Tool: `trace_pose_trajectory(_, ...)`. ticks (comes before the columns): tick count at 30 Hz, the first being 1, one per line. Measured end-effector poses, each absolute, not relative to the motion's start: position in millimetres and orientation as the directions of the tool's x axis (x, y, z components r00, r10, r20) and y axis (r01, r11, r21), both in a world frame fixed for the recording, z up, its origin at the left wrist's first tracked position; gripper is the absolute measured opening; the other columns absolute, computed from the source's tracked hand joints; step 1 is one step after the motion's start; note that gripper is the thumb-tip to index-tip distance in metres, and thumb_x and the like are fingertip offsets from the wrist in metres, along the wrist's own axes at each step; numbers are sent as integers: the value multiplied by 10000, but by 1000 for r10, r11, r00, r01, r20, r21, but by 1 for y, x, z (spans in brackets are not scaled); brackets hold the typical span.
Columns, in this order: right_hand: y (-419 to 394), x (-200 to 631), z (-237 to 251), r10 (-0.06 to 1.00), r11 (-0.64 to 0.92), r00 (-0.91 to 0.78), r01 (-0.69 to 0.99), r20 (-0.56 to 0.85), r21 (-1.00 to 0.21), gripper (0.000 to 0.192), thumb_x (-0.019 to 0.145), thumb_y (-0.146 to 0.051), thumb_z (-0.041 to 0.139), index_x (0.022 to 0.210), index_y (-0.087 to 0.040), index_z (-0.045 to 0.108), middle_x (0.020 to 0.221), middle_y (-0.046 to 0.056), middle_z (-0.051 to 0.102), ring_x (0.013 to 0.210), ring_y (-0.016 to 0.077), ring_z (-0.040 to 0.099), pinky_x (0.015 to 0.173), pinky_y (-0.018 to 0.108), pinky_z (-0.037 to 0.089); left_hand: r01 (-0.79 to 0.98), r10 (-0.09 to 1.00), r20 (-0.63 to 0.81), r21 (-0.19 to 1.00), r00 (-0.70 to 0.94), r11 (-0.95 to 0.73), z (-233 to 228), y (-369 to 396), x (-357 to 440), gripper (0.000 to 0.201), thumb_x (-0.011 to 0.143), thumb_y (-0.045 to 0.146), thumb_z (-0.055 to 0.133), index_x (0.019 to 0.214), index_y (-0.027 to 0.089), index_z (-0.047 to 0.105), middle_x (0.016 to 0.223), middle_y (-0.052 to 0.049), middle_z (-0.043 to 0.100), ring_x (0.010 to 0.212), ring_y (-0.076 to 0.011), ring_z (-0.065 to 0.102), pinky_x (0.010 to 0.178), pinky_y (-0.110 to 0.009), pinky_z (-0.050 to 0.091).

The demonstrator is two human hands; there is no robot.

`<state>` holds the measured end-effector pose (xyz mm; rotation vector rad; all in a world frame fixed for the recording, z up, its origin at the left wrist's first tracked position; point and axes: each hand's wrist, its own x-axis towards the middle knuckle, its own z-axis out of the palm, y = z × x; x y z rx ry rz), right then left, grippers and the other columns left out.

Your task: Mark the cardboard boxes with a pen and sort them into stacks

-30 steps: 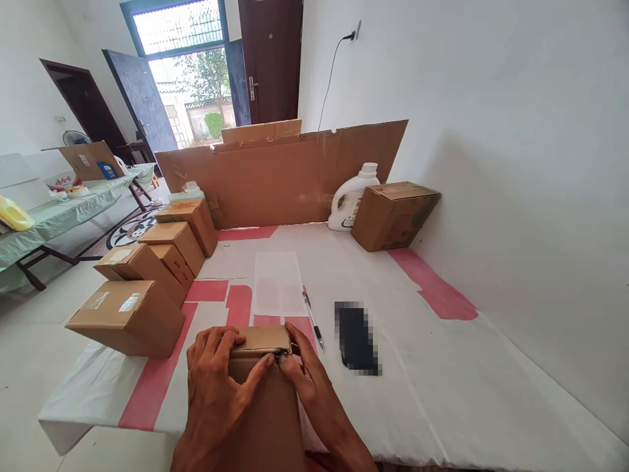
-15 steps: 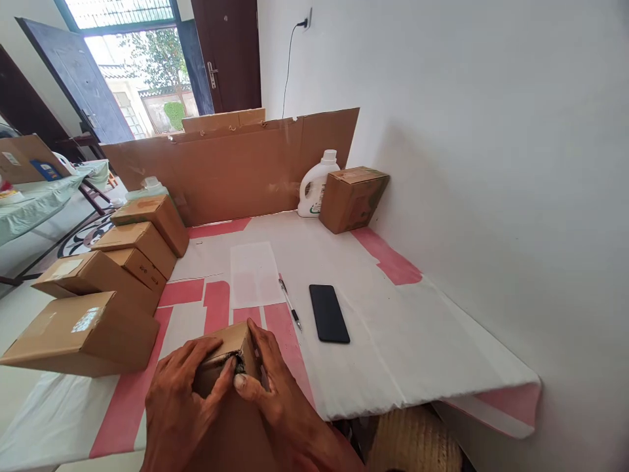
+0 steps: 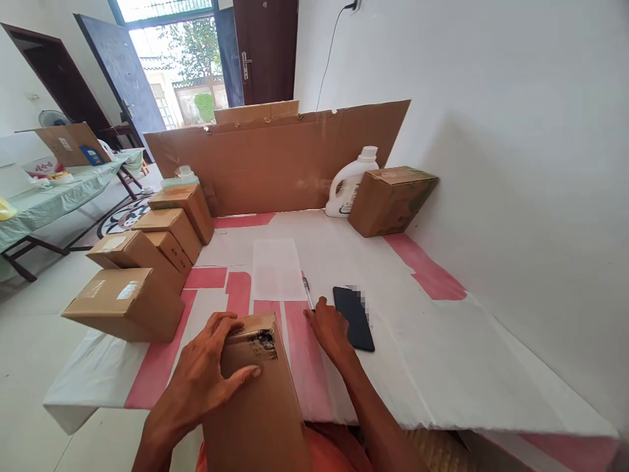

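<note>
My left hand holds the box, my right hand is on the pen.

My left hand [image 3: 204, 373] lies spread over the far end of the brown cardboard box [image 3: 255, 406], fingers wrapped on its left side and thumb across the top; the box leans on the near table edge, with a torn dark spot. My right hand [image 3: 330, 328] is half closed, its fingers touching the thin pen [image 3: 308, 291] beside the flat black phone [image 3: 354, 317] on the white-and-red table cover [image 3: 442, 347].

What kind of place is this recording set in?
Probably a room of a house used as a makeshift parcel-packing station: sealed brown cardboard boxes line the white-and-red covered table, an upright brown cardboard sheet screens its back, and an open dark door leads to a courtyard.
</note>
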<state>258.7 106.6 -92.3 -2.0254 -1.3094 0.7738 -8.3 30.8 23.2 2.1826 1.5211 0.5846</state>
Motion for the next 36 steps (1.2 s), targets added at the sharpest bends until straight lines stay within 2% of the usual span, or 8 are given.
trace_pose_trajectory(3,112,264,-99,927,-322,347,533,-144,-783,275,797,-168,685,607,-238,500,622,117,648,821,389,718,732,441,475,757,925,0,575,380,-311,33,43,-11,360,839,393,791,1172,311,682,1226,-20,713,1066,-266,708,896,-364,543)
trace_pose_trajectory(5,109,268,-97,938,-274,325,472,-124,-838,306,807,-246,681,592,-254,463,534,51,591,680,317,696,660,388,472,767,923,-42,571,383,-292,34,50,-7,356,841,431,801,1160,308,702,1169,-15,729,1044,-273,698,913,-379,524)
trace_pose_trajectory(9,83,264,-75,947,-95,321,252,-9,-963,270,939,-499,540,839,-249,523,717,26,707,638,214,700,607,318,520,780,929,-90,575,359,-246,29,57,0,375,858,450,802,1195,314,708,1175,-2,723,1049,-274,665,982,-415,489)
trace_pose_trajectory(12,54,246,-49,959,123,266,-84,97,-989,278,938,-513,629,959,-239,590,811,38,748,676,200,721,582,292,538,786,932,-91,570,350,-240,25,57,0,373,861,450,811,1193,313,706,1177,11,716,1048,-269,653,990,-416,478)
trace_pose_trajectory(14,36,230,-34,977,175,162,-238,138,-955,244,934,-463,697,983,-227,666,796,39,753,650,187,709,531,264,509,790,933,-94,565,347,-237,24,57,0,366,863,453,813,1181,306,706,1157,13,716,1033,-265,652,972,-410,482)
trace_pose_trajectory(20,23,201,-25,965,251,73,3,251,-968,134,968,-344,692,930,-235,759,784,8,720,627,124,601,557,226,467,793,934,-72,554,351,-255,23,55,0,408,862,445,822,1223,312,687,1201,6,710,1046,-270,647,959,-409,479)
trace_pose_trajectory(25,28,201,-22,934,345,50,123,353,-931,109,959,-265,669,918,-219,759,819,18,726,650,122,612,527,196,448,804,938,-73,540,340,-249,20,53,0,420,863,446,820,1232,309,674,1208,-2,709,1066,-284,645,963,-425,473)
trace_pose_trajectory(36,22,223,-13,976,215,-23,215,215,-953,256,974,-350,590,775,-209,668,685,-15,612,587,125,523,525,229,396,800,935,-27,526,353,-287,13,52,-4,390,884,494,790,1207,312,671,1168,7,709,1025,-265,653,938,-414,475)
